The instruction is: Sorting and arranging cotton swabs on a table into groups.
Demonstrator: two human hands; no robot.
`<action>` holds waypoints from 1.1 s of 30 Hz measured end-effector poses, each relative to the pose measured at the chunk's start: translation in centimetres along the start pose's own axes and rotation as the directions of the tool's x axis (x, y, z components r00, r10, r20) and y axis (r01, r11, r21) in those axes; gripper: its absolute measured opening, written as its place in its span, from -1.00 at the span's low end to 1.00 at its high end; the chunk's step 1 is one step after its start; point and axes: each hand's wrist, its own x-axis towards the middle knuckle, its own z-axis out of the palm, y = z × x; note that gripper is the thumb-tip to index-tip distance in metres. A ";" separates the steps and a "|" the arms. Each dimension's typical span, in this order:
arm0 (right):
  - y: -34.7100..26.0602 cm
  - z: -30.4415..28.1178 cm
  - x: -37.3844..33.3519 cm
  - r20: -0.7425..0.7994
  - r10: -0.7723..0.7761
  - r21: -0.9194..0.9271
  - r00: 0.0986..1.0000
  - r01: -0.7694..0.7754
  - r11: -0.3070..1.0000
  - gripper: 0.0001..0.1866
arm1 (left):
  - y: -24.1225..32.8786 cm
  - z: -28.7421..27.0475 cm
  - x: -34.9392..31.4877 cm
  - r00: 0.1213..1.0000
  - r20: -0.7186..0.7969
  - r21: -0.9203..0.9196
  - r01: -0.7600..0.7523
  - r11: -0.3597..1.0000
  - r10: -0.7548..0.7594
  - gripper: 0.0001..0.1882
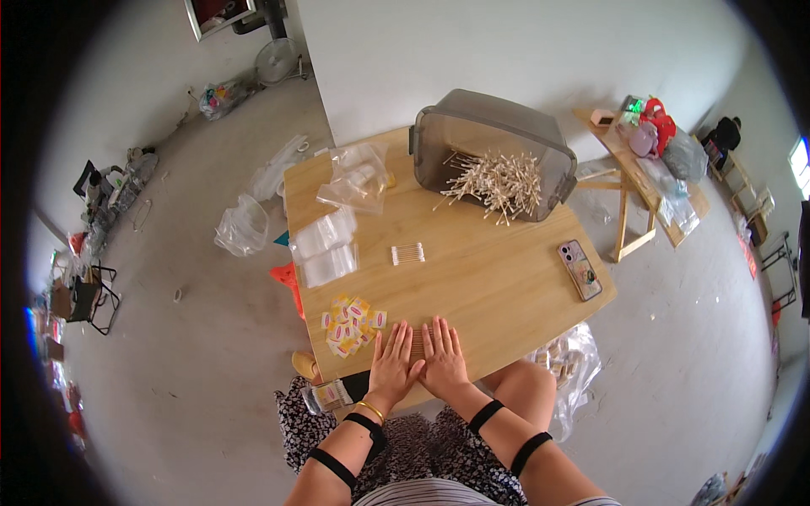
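Both hands lie at the near edge of the wooden table [498, 287], fingers stretched forward. Between my left hand [392, 368] and my right hand [443, 364] is a row of cotton swabs [417, 342]. The hands flank this row and partly cover it; whether they press on its sides I cannot tell. Farther up the table lies a small neat row of cotton swabs [407, 254]. Beside my left hand spreads a pile of small yellow-and-white printed cards [348, 325]. A grey plastic bin [494, 114] lies tipped on its side at the back, loose cotton swabs [498, 184] spilling from its mouth.
Stacked clear plastic bags [327, 249] lie along the table's left side, more clear bags [359, 177] behind them. A phone [580, 270] rests near the right edge. A filled clear bag [569, 363] sits below that edge. Another wooden table [629, 164] stands at the right.
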 end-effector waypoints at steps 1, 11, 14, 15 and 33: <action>0.4 -0.7 0.3 -0.001 -0.016 -0.007 1.000 0.016 1.000 -0.12 | -0.2 0.0 -0.4 1.000 -0.022 0.066 -0.019 0.998 0.020 -0.12; 4.5 -3.4 14.7 -0.266 0.049 0.332 0.963 0.044 0.942 -0.70 | 0.7 -0.2 -0.2 0.999 -0.048 0.143 -0.014 0.990 0.021 -0.19; 4.0 -2.3 17.5 -0.306 0.025 0.286 0.952 0.067 0.956 -0.81 | 0.4 -0.5 -0.1 0.999 -0.040 0.145 -0.003 0.989 0.008 -0.18; 3.8 -2.1 18.0 -0.317 0.030 0.246 0.948 0.052 0.968 -0.85 | 0.4 -0.5 -0.2 0.999 -0.038 0.131 -0.006 0.991 0.011 -0.17; 3.8 -0.8 9.3 -0.057 -0.140 0.355 0.989 0.151 0.922 -0.96 | 0.5 -0.8 -0.4 0.995 -0.098 0.131 -0.020 0.991 0.033 -0.19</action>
